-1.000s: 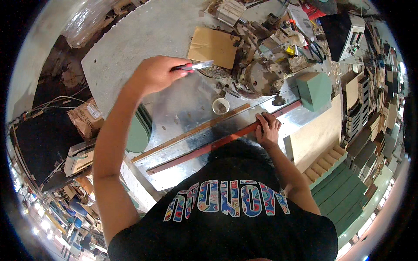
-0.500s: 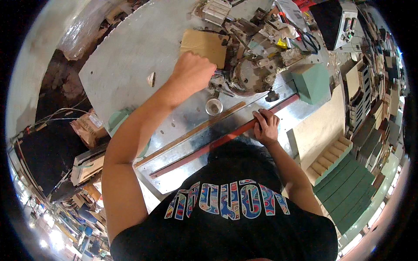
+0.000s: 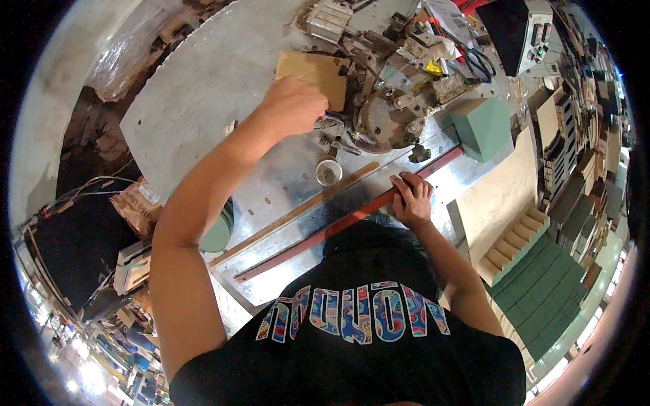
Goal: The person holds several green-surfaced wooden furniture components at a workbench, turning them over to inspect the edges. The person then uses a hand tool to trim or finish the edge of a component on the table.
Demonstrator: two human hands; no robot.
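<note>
My left hand (image 3: 296,107) is closed in a fist beside the greasy metal machine (image 3: 389,122) on the worktable. A dark, slim part (image 3: 332,117) sticks out from the fist toward the machine; its kind is hidden by the fingers. My right hand (image 3: 412,199) curls over a long red bar (image 3: 298,249) lying slantwise near my body, fingertips on its far edge. A thin brown wooden strip (image 3: 291,215) runs roughly parallel beyond it. Close to the strip stands a small round cup (image 3: 329,172). Behind my left fist lies a piece of cardboard (image 3: 318,71).
A green block (image 3: 481,128) stands at the bar's far right end. Scissors (image 3: 479,64) and clutter cover the back right of the table (image 3: 183,101). On the right are a pale board (image 3: 497,203) and a stepped row of blocks (image 3: 516,247). A green round container (image 3: 218,233) is beside my left arm.
My left fist has shifted slightly left and toward me, and its forearm has swung left, uncovering more of the green container. The right hand stays on the red bar.
</note>
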